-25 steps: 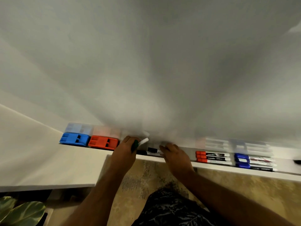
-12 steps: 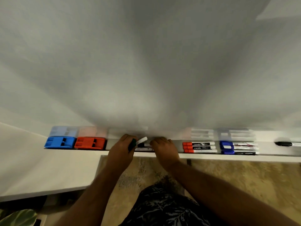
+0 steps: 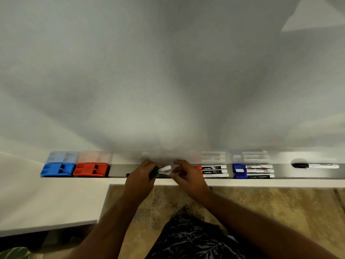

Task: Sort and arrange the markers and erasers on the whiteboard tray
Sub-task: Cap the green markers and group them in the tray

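Left hand (image 3: 139,177) now grips two green-capped white markers (image 3: 161,170), one more than a second ago; right hand (image 3: 187,177), at their 3 o'clock, pinches their white ends above the grey metal whiteboard tray (image 3: 283,171). Green set is gathering.

Bare forearms, no sleeves, dark garment (image 3: 196,242) with pale leaf-like print

Both forearms reached forward from the near edge and converged at centre. The left hand (image 3: 139,176) was curled into a fist gripping green-capped markers (image 3: 158,171). The right hand (image 3: 187,177) lay just to its right, fingers bent toward the white barrels; its grip was blurred.
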{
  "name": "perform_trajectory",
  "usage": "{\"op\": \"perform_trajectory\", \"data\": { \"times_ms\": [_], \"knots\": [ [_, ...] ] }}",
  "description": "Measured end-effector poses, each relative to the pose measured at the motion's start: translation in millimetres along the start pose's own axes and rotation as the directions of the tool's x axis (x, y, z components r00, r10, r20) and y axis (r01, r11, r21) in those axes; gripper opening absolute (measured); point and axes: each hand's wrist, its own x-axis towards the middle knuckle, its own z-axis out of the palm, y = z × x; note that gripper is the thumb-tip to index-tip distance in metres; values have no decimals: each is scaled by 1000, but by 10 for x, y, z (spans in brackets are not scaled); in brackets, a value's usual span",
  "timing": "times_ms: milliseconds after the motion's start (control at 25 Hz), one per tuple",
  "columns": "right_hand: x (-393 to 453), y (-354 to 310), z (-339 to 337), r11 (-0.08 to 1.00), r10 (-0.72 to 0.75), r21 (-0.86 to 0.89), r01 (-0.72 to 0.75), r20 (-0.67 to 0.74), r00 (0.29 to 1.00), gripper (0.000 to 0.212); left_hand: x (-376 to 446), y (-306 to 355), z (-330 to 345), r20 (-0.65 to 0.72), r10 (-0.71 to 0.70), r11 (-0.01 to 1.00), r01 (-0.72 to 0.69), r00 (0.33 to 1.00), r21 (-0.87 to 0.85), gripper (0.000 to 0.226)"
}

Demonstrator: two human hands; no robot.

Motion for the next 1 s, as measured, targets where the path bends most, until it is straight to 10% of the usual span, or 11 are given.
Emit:
{"op": "perform_trajectory", "data": {
  "times_ms": [120,1000],
  "knots": [
    [-112,-4,-321,949,169,264,-171,32,985,27,27,278,231,100,66,997,-69,993,30,13],
    [-327,224,-1022,902,383,301,-310,-221,897,12,249,-15,487,232,-100,946,21,968,323,19]
  ]
}}
